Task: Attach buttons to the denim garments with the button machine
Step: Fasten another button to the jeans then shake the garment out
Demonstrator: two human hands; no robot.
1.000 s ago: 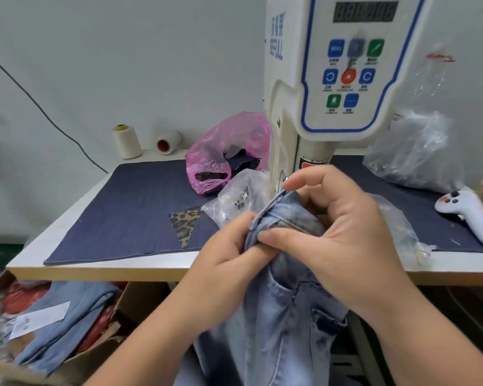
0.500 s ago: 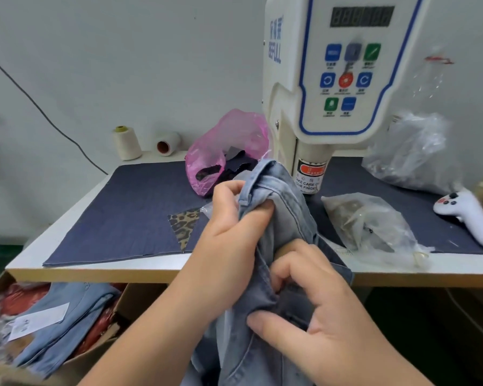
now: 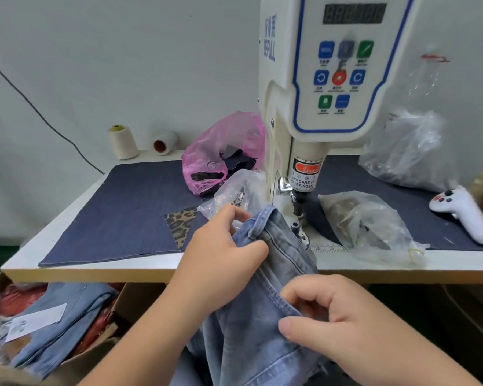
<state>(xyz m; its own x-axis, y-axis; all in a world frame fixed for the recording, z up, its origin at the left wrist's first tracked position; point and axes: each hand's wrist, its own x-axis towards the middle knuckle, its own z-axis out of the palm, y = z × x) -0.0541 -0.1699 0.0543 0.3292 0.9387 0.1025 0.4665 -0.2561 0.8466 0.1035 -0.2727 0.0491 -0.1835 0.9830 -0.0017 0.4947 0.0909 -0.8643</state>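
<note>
Denim stock, far left: folded blue garments (image 3: pixel 64 316) lie in a cardboard box (image 3: pixel 129 299) below the tabletop (image 3: pixel 95 271) edge, a white tag on top.
Tabletop, left part: dark blue cloth mat (image 3: pixel 117 207) with a leopard-print patch (image 3: pixel 180 227); two thread cones (image 3: pixel 122 142) at the back wall; pink plastic bag (image 3: pixel 221 151) behind a clear bag (image 3: pixel 234 190) of small metal parts, probably buttons, too small to confirm.
Left hand (image 3: pixel 221 252): fingers and thumb clamped on the waistband end of the denim garment (image 3: pixel 262 316), holding it raised at the front edge of the tabletop.
Garment position: waistband tip just beside the machine's lower die (image 3: pixel 294 227), slightly left and in front of it; the rest hangs down off the tabletop toward the person.
Long axis: runs from the die, back and down to the right hand, roughly front to back.
Right hand (image 3: pixel 346 330): lower and nearer the person, fingers curled, pinching a seam of the garment.
Button machine (image 3: pixel 318 79): white head with control panel directly above the die; finger-warning label on the plunger housing.
Critical relation: left hand is the nearer to the die; judged next need is a short feed forward and right to seat the waistband under the plunger.
Risk: left fingertips close to the strike point.
Right of machine: clear bags (image 3: pixel 368 224) and a white controller (image 3: pixel 463 210).
</note>
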